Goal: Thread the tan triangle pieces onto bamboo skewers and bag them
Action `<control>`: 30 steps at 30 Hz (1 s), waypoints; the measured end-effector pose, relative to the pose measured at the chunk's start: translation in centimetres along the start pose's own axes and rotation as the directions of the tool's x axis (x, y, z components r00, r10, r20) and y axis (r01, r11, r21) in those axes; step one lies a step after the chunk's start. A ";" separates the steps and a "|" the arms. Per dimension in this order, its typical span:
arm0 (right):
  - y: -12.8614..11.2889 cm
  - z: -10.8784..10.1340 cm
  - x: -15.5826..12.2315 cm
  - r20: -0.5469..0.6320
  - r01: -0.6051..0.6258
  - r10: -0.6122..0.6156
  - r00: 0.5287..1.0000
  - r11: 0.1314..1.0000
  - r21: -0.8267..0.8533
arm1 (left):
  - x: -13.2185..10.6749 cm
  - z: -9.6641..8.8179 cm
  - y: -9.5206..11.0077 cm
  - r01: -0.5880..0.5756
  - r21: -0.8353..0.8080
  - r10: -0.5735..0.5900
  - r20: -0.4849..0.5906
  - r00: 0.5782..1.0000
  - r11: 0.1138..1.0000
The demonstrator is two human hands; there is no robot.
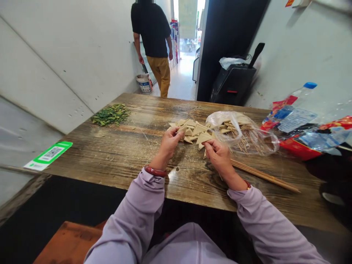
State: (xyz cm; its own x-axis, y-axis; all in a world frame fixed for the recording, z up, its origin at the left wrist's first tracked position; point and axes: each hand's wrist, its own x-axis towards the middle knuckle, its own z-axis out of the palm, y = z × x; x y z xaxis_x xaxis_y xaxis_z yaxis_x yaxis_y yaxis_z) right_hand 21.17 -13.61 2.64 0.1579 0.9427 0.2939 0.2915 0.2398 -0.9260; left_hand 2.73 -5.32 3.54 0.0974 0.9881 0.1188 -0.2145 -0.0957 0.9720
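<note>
My left hand (168, 143) pinches a thin beige triangle of what looks like dried tofu (182, 128) between thumb and fingertips. Just to the right, my right hand (219, 156) is closed on another dried tofu triangle (204, 138); whether a skewer runs through it is hidden. Beyond and between both hands lies a loose pile of similar triangles (199, 128). A clear plastic bag (271, 143) beside the pile holds more triangles on thin sticks. Long wooden skewers (266, 176) lie in a bundle right of my right wrist.
Chopped greens (111, 114) are heaped at the wooden table's (110, 157) far left, near a green-and-white QR sign (52, 154). A plastic bottle (302, 97) and red packaging (299, 148) crowd the right. Past the table a person (151, 33) stands by a bucket (144, 83).
</note>
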 end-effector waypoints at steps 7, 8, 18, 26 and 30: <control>-0.2 -0.2 -0.2 0.085 0.066 -0.065 0.994 0.998 -0.018 | 0.1 -0.1 -0.1 0.098 -0.038 -0.099 -0.038 0.994 0.994; -0.2 -0.2 -0.2 0.094 0.066 -0.065 0.993 0.998 -0.015 | 0.1 -0.1 0.0 0.103 -0.052 -0.106 -0.055 0.993 0.993; -0.1 -0.7 -0.4 0.167 0.070 -0.064 0.984 0.997 -0.028 | 0.4 -0.4 0.6 0.124 -0.199 -0.144 -0.092 0.985 0.972; -0.3 -0.8 -0.8 0.227 0.102 -0.085 0.970 0.993 -0.060 | 0.2 -0.7 1.5 0.239 -0.372 -0.300 -0.114 0.947 0.897; -0.1 -0.6 -0.9 0.238 0.146 -0.118 0.964 0.984 -0.103 | 0.1 -0.8 1.7 0.241 -0.390 -0.307 -0.117 0.945 0.889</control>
State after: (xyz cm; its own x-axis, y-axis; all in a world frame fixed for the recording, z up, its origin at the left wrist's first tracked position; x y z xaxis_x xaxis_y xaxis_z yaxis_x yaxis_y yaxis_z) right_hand 21.57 -14.59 2.66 -0.1062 0.9358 0.3363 0.4071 0.3495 -0.8439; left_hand 1.63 -5.32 5.03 0.0445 0.9768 -0.2097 -0.5464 0.1995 0.8134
